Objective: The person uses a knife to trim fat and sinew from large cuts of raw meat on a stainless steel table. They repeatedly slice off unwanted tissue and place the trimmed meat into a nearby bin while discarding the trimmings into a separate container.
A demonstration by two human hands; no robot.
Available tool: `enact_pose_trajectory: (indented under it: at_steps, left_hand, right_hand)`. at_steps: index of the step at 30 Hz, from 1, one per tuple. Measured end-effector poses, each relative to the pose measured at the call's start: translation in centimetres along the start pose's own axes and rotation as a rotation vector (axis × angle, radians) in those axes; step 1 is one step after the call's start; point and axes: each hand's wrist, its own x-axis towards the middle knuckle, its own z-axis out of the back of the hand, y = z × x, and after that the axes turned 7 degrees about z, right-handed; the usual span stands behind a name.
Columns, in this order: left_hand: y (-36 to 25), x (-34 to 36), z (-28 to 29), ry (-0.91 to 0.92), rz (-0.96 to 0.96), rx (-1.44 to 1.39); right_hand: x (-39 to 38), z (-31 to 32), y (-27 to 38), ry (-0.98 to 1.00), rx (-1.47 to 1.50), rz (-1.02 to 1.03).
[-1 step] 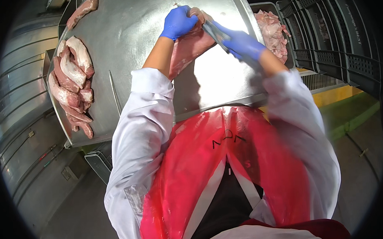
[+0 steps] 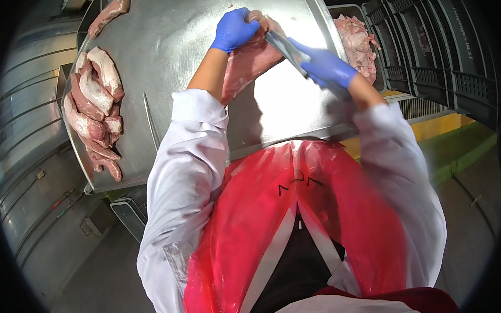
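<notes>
My left hand [image 2: 232, 31], in a blue glove, grips a long piece of pink meat [image 2: 247, 71] near its far end, on the steel table [image 2: 178, 54]. My right hand [image 2: 327, 65], also gloved in blue, holds a knife [image 2: 284, 50], its blade lying at the right side of the meat's far end. A thin steel rod [image 2: 149, 121] lies left of my left forearm. Farther left are a pile of meat strips [image 2: 94, 101] and a separate piece [image 2: 108, 13] at the back.
Beyond the table's right edge sits a tray of pale meat scraps [image 2: 356, 42]. Black perforated crates [image 2: 426, 51] stand at the far right. A yellow ledge [image 2: 437, 122] shows below them. The table's raised front edge runs just above my red apron [image 2: 284, 172].
My right hand and the knife have shifted slightly toward the right and toward me. My left hand stays in place on the meat.
</notes>
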Motion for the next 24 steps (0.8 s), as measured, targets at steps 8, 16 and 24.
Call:
enact_pose_trajectory:
  at_steps: [8,16,24]
  left_hand:
    - [1.3,1.6,0.2,0.095,-0.041,-0.199]
    - [4.0,3.1,1.1,0.212,-0.096,-0.361]
    - [4.2,0.8,5.5,0.221,-0.075,-0.648]
  right_hand:
    - [5.0,-2.3,-0.9,-0.006,-0.075,-0.005]
    - [5.8,-4.8,-1.3,0.027,0.014,0.056]
    - [2.0,-7.4,-1.9,0.183,0.219,0.071]
